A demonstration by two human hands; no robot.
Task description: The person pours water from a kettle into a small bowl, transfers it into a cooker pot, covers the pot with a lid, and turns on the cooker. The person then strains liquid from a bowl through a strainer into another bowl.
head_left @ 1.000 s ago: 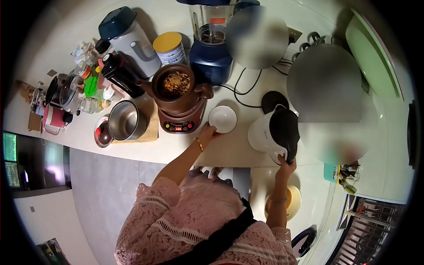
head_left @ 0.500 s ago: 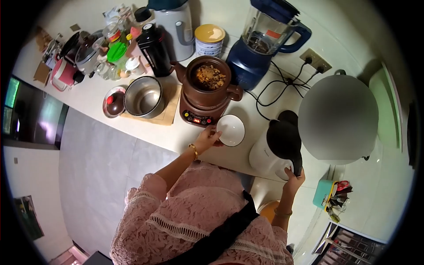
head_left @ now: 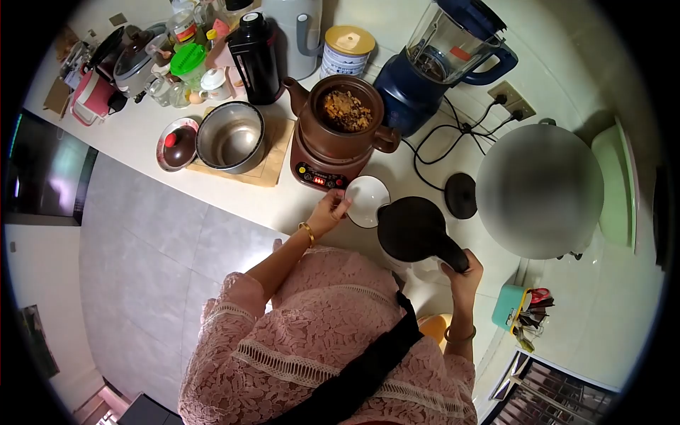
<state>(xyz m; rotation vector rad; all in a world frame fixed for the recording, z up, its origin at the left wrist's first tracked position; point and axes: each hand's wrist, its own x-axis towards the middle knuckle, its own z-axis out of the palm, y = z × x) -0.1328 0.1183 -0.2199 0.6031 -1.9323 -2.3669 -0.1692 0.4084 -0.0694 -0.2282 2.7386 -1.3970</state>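
Note:
My left hand [head_left: 329,214] is closed on the rim of a small white bowl [head_left: 368,201] with a thin dark edge. My right hand [head_left: 465,275] grips the handle of an electric kettle [head_left: 413,228] with a black lid. The kettle's spout end is at the bowl's right edge; I cannot tell whether water is flowing. Behind the bowl, a brown clay pot [head_left: 313,126] filled with dry brown and orange pieces [head_left: 346,110] sits on a heating base [head_left: 327,171] with a lit red display. The kettle's round black base [head_left: 461,196] lies bare to the right.
A metal pot [head_left: 230,138] stands on a wooden board [head_left: 275,152], beside a brown lid [head_left: 180,145] on a plate. Behind are a black flask [head_left: 256,60], a yellow-lidded tin [head_left: 348,42] and a blue blender [head_left: 404,92] with looping cords. A utensil holder [head_left: 508,307] is at right.
My right hand has lifted the kettle off its base and carried it left to the bowl. My left hand still holds the bowl in nearly the same place.

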